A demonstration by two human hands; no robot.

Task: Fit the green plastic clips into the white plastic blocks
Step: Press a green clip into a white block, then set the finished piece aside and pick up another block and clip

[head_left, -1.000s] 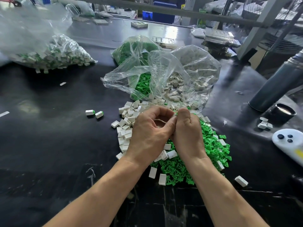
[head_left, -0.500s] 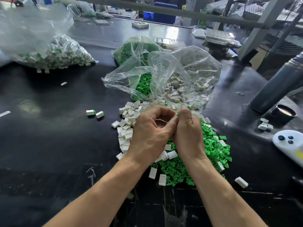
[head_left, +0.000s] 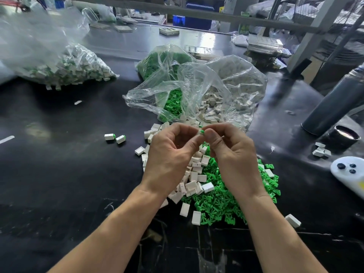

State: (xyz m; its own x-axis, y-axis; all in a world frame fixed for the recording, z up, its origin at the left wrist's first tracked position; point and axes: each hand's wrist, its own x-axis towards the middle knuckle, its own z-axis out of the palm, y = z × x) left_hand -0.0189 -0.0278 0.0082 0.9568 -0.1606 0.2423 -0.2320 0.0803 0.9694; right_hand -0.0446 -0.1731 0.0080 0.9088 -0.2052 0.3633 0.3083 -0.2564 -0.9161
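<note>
My left hand (head_left: 171,154) and my right hand (head_left: 234,156) meet fingertip to fingertip above the piles. Between them a green clip (head_left: 201,131) shows, pinched by my right thumb and finger against a white block that my left fingers hold; the block itself is mostly hidden. Beneath my hands lie a pile of loose white blocks (head_left: 194,174) and a pile of green clips (head_left: 218,203). Two finished blocks with green ends (head_left: 115,137) lie to the left on the black table (head_left: 59,174).
Behind the piles stand an open clear bag of green clips (head_left: 169,103) and one of white blocks (head_left: 222,99). A bag of assembled pieces (head_left: 65,69) sits far left. At right are a grey cylinder (head_left: 334,103), a dark cup (head_left: 343,135), and a white remote (head_left: 348,172).
My hands have drawn slightly apart and turned, so the green clip now shows between the fingertips; before, the hands were pressed together and hid it.
</note>
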